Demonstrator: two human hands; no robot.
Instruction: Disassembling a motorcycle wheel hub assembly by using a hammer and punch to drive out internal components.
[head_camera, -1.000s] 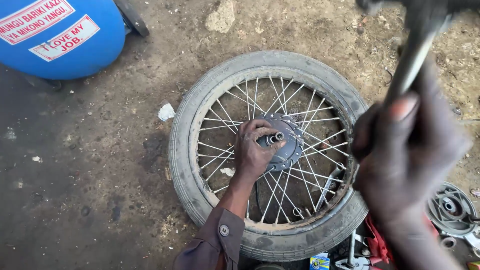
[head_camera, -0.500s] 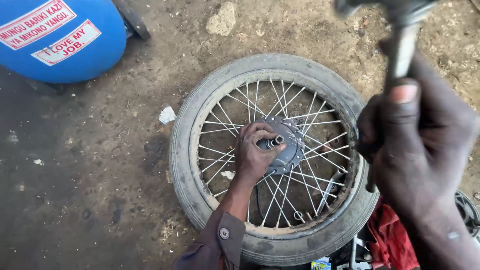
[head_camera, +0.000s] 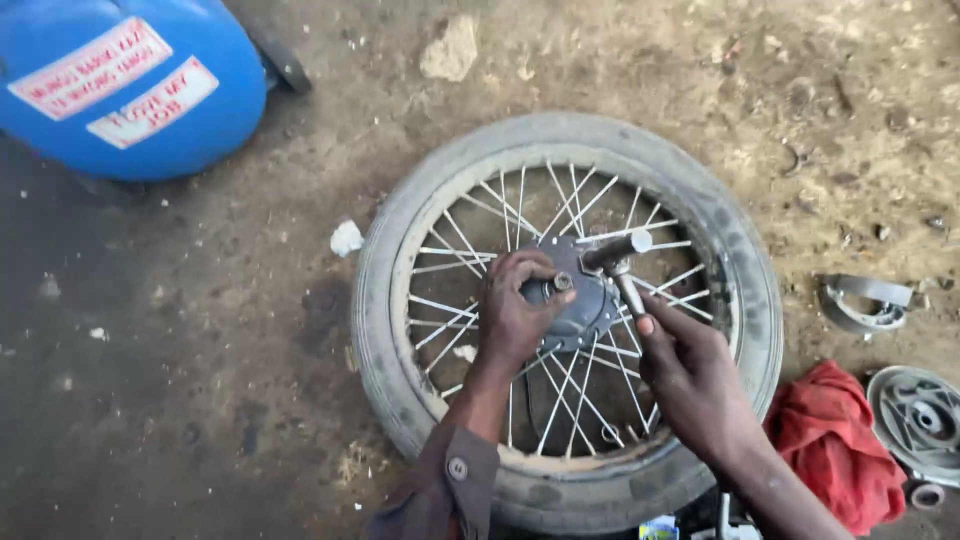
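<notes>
A spoked motorcycle wheel with its tyre (head_camera: 730, 250) lies flat on the dirt ground. My left hand (head_camera: 515, 315) grips a short metal rod or axle (head_camera: 562, 283) standing on the grey hub (head_camera: 585, 300) at the wheel's centre. My right hand (head_camera: 690, 375) holds a hammer (head_camera: 618, 255) by its handle. The hammer's head is down just above the hub, to the right of the rod.
A blue tank with stickers (head_camera: 130, 85) lies at the upper left. A stone (head_camera: 450, 50) sits at the top. A red rag (head_camera: 835, 440), a metal brake plate (head_camera: 920, 415) and a curved metal part (head_camera: 865, 300) lie to the wheel's right. A white scrap (head_camera: 346, 238) lies left of the tyre.
My right hand has swung the hammer down from high near the camera to the hub. My left hand has stayed on the rod.
</notes>
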